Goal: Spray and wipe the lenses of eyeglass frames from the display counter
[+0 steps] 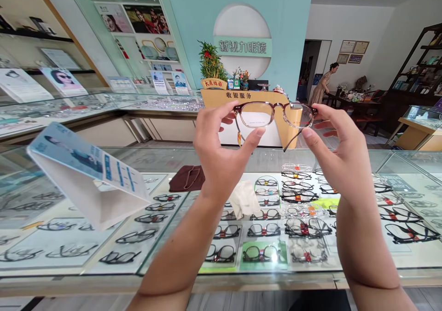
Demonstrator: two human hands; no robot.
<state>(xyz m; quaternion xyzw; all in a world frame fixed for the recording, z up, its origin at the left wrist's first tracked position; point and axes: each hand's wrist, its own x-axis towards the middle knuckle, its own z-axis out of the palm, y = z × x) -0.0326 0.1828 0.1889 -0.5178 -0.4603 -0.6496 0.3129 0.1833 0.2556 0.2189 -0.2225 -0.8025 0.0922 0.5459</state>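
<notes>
I hold a pair of glasses (274,114) with a dark red and clear frame up in front of me, lenses facing me. My left hand (221,152) pinches the frame's left end between thumb and fingers. My right hand (336,149) grips the right end the same way. The temples hang folded out below the lenses. Both hands are raised above the glass display counter (241,274).
Under the counter glass lie several rows of glasses. On top lie a white cloth (244,199), a brown pouch (187,178) and a folded stand-up card (86,177) at left. A cashier desk (241,99) stands behind. A person (322,85) stands far right by a table.
</notes>
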